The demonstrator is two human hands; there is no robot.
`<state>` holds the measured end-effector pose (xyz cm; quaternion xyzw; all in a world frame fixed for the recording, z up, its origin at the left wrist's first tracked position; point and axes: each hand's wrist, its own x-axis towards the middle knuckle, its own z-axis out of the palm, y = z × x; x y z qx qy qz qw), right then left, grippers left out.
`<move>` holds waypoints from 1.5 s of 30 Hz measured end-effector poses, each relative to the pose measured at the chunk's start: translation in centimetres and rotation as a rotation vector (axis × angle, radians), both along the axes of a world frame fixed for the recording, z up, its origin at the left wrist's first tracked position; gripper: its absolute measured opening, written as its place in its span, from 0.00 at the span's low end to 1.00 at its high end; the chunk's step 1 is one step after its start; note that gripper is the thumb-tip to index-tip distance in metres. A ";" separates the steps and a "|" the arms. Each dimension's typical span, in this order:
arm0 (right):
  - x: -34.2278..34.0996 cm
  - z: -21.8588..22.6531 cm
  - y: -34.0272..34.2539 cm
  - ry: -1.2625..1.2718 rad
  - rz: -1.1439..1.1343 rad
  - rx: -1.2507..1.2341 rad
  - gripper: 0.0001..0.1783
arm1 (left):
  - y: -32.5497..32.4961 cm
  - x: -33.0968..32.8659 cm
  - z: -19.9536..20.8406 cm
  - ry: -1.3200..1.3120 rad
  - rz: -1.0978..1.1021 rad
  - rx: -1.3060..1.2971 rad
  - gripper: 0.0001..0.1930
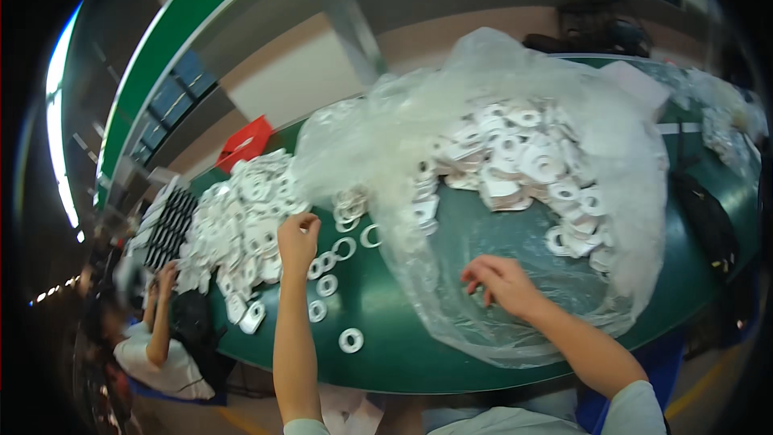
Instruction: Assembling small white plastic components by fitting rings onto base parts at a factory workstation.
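1. the left hand is beside a heap of white parts.
2. the right hand is over a clear plastic bag holding white pieces.
3. loose white rings lie on the green table.
4. a red bin stands behind the heap.

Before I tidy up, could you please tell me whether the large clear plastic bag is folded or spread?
Spread: the plastic bag lies wide across the green table, around heaped white holed pieces.

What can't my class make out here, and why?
All in the head view:
Left hand: too small and blurred to tell whether it holds anything.
White holed pieces: lowest ones hidden under others.
Co-worker's hands: blurred, grip unclear.
Wearer's light shirt: cut off by lower edge.
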<state>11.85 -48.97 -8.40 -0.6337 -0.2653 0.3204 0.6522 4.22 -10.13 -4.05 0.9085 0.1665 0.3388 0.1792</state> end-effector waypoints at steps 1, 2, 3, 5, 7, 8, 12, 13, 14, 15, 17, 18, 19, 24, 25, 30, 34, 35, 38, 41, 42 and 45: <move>-0.2 0.1 0.1 0.003 -0.004 0.017 0.14 | -1.6 1.1 -0.6 0.084 0.022 0.061 0.10; -0.4 0.3 0.3 0.005 -0.009 0.035 0.13 | -1.6 2.3 -2.6 0.030 0.020 0.154 0.12; -0.7 0.4 0.5 -0.007 -0.026 0.032 0.13 | -1.1 2.9 -3.9 -0.025 0.036 0.257 0.14; -0.1 0.1 -0.1 -0.082 -0.019 -0.028 0.11 | -4.0 5.1 -3.2 0.111 0.090 0.128 0.15; -0.2 0.8 -0.1 -0.175 -0.049 -0.015 0.10 | -4.0 5.0 -2.8 0.311 0.217 -0.001 0.16; -0.4 1.2 -0.4 -0.267 -0.064 0.000 0.09 | -3.9 4.9 -2.7 0.359 0.194 -0.057 0.16; -0.2 2.9 -1.0 -0.429 -0.186 -0.041 0.09 | -2.6 3.5 -1.8 0.382 0.093 -0.161 0.18; 0.1 2.9 -0.9 -0.504 -0.311 -0.027 0.08 | -2.1 2.5 -2.0 0.382 0.100 -0.164 0.18; 0.5 2.9 -0.6 -0.579 -0.432 -0.010 0.07 | -1.6 1.0 -2.3 0.268 0.035 -0.047 0.18; 1.5 2.7 -0.5 -0.724 -0.528 -0.010 0.07 | -1.0 -0.4 -2.3 0.154 -0.019 0.074 0.18; 4.3 3.1 -1.4 -0.966 -0.676 -0.064 0.07 | -3.8 -2.6 0.0 0.203 -0.067 -0.055 0.17; 5.7 3.6 -2.0 -1.115 -0.725 -0.134 0.09 | -5.5 -3.9 1.3 0.303 -0.074 -0.130 0.16; 6.8 4.5 -2.1 -1.191 -0.771 -0.174 0.14 | -7.0 -5.3 2.4 0.401 -0.080 -0.207 0.16; 12.0 5.8 -1.2 -1.443 -0.635 -0.741 0.30 | -11.7 -13.2 2.7 0.581 -0.227 -0.175 0.18; 12.5 5.8 -0.8 -1.392 -0.566 -0.941 0.31 | -12.3 -14.2 2.6 0.616 -0.258 -0.147 0.20; 13.6 7.4 -1.2 -1.380 -0.455 -0.984 0.30 | -13.3 -16.1 1.3 0.469 -0.202 -0.092 0.22; 9.4 9.9 -0.7 -0.929 -0.418 -0.279 0.18 | -14.1 -14.7 2.7 0.290 -0.243 -0.422 0.21; 8.0 9.2 0.2 -0.779 -0.373 -0.041 0.16 | -14.4 -14.0 2.7 0.292 -0.257 -0.426 0.21; 5.9 6.5 1.1 -0.410 -0.303 0.092 0.13 | -16.6 -9.7 3.3 0.025 -0.474 -0.721 0.24; 3.8 5.1 1.3 -0.049 -0.301 0.105 0.14 | -19.2 -4.3 3.1 -0.132 -0.636 -0.500 0.23; 3.3 4.6 1.3 -0.045 -0.311 0.108 0.14 | -20.3 -2.8 3.0 -0.126 -0.645 -0.499 0.23; 2.1 3.2 1.6 0.065 -0.307 0.182 0.14 | -22.8 -0.3 2.1 -0.169 -0.719 -0.298 0.24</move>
